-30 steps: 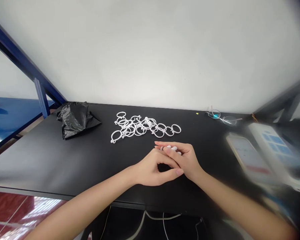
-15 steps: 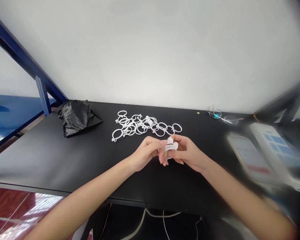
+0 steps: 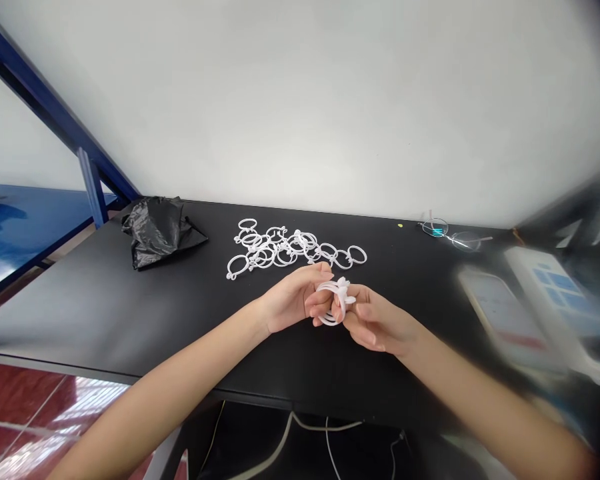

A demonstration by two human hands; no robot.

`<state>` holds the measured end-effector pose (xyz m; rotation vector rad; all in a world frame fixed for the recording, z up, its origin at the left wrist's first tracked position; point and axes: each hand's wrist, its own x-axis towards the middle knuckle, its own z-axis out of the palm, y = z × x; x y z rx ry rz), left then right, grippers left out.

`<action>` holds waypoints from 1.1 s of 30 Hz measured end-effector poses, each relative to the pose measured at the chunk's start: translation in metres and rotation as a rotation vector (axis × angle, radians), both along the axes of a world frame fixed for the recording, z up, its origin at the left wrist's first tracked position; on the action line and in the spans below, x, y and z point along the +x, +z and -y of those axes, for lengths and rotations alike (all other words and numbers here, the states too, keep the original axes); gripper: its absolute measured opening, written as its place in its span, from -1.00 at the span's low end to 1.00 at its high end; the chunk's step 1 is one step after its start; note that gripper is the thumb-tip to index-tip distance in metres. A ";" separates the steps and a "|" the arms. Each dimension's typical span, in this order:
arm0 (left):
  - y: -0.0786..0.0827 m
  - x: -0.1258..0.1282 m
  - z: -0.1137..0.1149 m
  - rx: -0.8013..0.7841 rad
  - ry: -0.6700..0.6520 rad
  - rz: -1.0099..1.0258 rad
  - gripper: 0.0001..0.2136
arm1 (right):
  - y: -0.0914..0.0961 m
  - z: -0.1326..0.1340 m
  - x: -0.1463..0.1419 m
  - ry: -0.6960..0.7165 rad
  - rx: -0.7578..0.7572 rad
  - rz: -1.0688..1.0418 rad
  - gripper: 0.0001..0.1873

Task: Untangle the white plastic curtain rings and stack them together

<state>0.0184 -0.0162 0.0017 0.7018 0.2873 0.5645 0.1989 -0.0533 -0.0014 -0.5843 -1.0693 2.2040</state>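
Observation:
A small bunch of white curtain rings (image 3: 341, 293) is held between my two hands above the near middle of the black table. My left hand (image 3: 300, 297) has its fingers hooked through the rings, with the thumb raised over them. On the other side, my right hand (image 3: 375, 320) grips the rings near their small eyelets, its fingers curled. Beyond my hands lies a loose pile of white curtain rings (image 3: 265, 257), several overlapping, each with a small eyelet. How many rings are in my hands is hard to tell.
A crumpled black plastic bag (image 3: 163, 230) lies at the back left of the table (image 3: 130, 320). Glasses (image 3: 450, 235) rest at the back right. Blurred at the right are a phone (image 3: 510, 317) and a white box (image 3: 555, 287). Cables (image 3: 280, 447) hang below the front edge.
The rings have turned in my hands, so their round openings now show. My left thumb has lifted off them, and my right hand has rotated, its palm more visible.

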 end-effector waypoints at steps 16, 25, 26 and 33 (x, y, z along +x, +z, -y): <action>-0.008 0.003 0.003 0.295 0.097 -0.186 -0.74 | 0.004 0.007 -0.016 -0.241 0.158 0.207 -0.80; -0.006 0.002 0.004 0.254 0.108 -0.132 -0.71 | 0.001 -0.001 -0.001 -0.002 0.094 0.113 -0.72; -0.004 0.001 0.005 0.297 0.110 -0.140 -0.70 | 0.001 -0.002 0.000 0.011 0.106 0.126 -0.72; -0.006 0.001 0.009 0.487 0.159 -0.233 -0.78 | 0.003 -0.003 0.000 0.029 0.146 0.192 -0.73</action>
